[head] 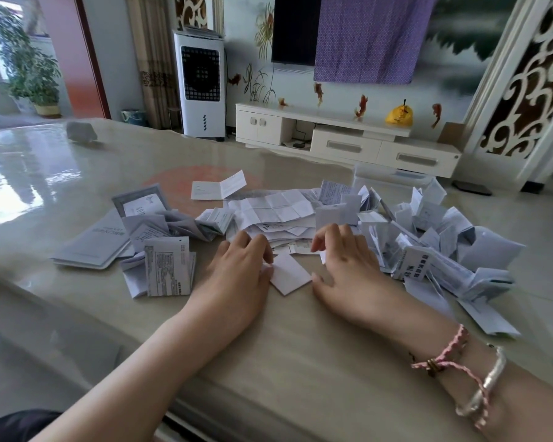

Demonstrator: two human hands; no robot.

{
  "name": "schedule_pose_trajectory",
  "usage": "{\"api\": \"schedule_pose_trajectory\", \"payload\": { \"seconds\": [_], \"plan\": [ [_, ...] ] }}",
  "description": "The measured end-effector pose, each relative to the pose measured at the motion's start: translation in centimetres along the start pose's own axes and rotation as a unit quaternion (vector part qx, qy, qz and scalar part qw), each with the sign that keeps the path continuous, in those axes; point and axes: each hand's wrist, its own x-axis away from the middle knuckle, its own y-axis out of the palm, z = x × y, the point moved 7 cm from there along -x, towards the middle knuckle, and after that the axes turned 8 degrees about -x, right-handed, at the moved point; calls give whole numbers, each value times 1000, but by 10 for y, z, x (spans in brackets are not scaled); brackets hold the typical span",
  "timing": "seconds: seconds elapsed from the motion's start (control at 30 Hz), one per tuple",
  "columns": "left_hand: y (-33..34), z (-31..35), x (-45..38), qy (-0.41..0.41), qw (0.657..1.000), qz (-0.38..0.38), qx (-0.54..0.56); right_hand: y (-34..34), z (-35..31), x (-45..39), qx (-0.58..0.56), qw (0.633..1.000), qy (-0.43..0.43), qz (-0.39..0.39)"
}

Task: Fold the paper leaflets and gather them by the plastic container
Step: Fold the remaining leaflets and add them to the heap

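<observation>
A small white folded paper leaflet (289,274) lies flat on the glossy beige desk (300,362), right between the two hands. The left hand (237,269) rests palm down with its fingers (262,250) close together, the tips on the leaflet's left edge, most likely pinning it so the crease stays shut. The right hand (345,266) sits just beside the leaflet's right corner, thumb near the paper and its fingers (324,239) curled loosely, reaching toward the sheets beyond; whether they pinch anything I cannot tell.

Just past the fingertips spreads a loose heap of unfolded white creased sheets (275,212), kept within easy reach as the supply to work through. To the right of the right hand's fingers rises a tumbled pile of folded white leaflets (434,244), and behind that pile, farther from the hands, stands the clear plastic container (390,180); the pile looks to be the gathered lot, so the finished piece probably belongs there next. Left of the left hand's fingers lie several larger printed leaflets and pale booklets (134,247), some half folded, apparently waiting their turn.
</observation>
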Motion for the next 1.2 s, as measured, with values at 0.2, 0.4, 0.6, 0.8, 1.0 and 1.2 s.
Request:
{"api": "schedule_pose_trajectory", "payload": {
  "seconds": [0.2, 0.4, 0.6, 0.8, 1.0, 1.2],
  "plan": [
    [1, -6, -4, -10, 999, 6, 46, -3, -18, 2, -64, 994, -94, 4],
    [-2, -9, -10, -30, 996, 26, 74, 2, -26, 5, -87, 984, -139, -66],
    [-8, 0, -19, 2, 998, 66, 12, -1, -35, 8, 11, 984, -177, -25],
    [1, 4, -32, 13, 998, 22, -61, -29, -27, 8, 49, 982, -148, 110],
    [20, 0, -46, -6, 991, -77, -107, -55, -11, 7, 169, 957, -71, 223],
    [11, 3, -47, 1, 994, -22, -111, -18, 16, -3, 165, 986, 24, 3]
  ]
}}
